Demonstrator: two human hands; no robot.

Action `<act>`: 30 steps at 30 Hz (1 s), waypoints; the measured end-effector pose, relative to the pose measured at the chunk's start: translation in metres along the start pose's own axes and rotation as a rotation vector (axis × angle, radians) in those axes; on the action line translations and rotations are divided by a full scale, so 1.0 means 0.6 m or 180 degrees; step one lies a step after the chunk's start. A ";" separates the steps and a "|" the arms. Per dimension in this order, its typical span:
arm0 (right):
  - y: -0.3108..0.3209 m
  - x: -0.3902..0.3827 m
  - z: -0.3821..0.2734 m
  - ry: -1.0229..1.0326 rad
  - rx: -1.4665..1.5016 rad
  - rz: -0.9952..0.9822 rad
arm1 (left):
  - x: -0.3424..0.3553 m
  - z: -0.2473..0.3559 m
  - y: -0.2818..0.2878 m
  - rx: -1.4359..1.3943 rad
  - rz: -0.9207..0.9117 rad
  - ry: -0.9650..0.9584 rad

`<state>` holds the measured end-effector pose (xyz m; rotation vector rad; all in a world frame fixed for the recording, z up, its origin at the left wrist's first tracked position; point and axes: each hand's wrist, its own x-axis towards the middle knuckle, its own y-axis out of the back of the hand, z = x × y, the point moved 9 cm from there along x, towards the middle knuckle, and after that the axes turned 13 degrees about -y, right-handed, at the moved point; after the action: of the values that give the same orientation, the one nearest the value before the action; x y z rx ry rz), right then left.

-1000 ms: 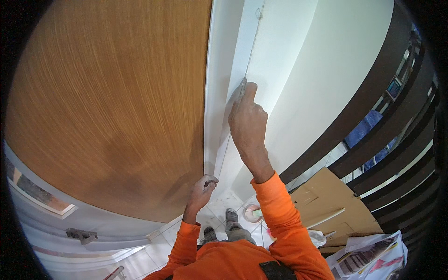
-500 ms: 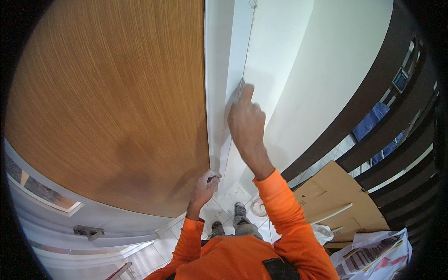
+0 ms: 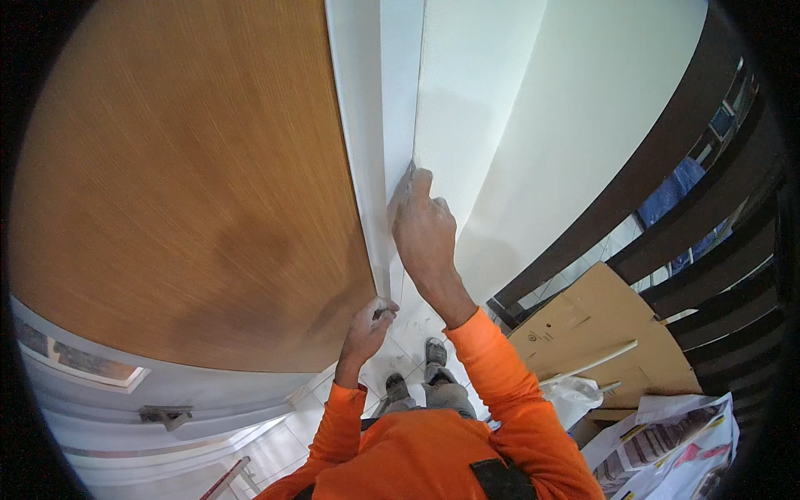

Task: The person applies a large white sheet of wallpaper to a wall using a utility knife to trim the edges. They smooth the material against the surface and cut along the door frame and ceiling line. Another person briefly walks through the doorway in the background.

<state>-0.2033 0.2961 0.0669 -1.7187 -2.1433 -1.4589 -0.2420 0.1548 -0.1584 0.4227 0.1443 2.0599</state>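
A person in an orange top stands at a white door frame point(image 3: 398, 125). The right hand point(image 3: 423, 229) presses a small scraper blade point(image 3: 408, 172) into the frame's seam with the wall point(image 3: 500, 108), toward twelve o'clock. The left hand point(image 3: 369, 321), at six o'clock below it, pinches something small (too small to tell). A slip could gouge the paint. Count: two hands, one wooden door point(image 3: 183, 183), one cardboard sheet point(image 3: 600, 333).

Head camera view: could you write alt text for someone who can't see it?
A person in orange sleeves presses a small scraper-like tool with the right hand into the seam between a white door frame and a white wall. The left hand is lower by the frame, gripping something small. A wooden door fills the left; cardboard lies on the floor.
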 end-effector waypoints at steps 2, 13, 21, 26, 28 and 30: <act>0.000 0.002 -0.004 0.0183 0.0081 0.0112 | 0.002 0.003 0.002 0.0090 -0.0031 0.0015; -0.055 -0.033 0.059 -0.0358 0.0028 -0.0411 | -0.009 -0.008 0.022 0.0143 0.0035 0.0013; -0.124 -0.103 0.135 -0.0253 -0.0124 -0.0524 | 0.016 0.037 0.030 0.0235 -0.0006 0.0000; -0.155 -0.137 0.170 -0.0168 -0.0161 -0.0632 | 0.023 0.046 0.029 0.0248 -0.0035 -0.0038; -0.148 -0.140 0.171 -0.0265 -0.0246 -0.0787 | 0.035 0.072 0.038 0.0369 -0.0018 -0.0146; -0.145 -0.160 0.177 -0.0416 -0.0163 -0.0980 | 0.052 0.130 0.068 0.0546 0.0133 -0.0223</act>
<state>-0.1805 0.2995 -0.0989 -1.5959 -2.5563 -1.5154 -0.2617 0.1555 -0.0673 0.6070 0.2733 2.0783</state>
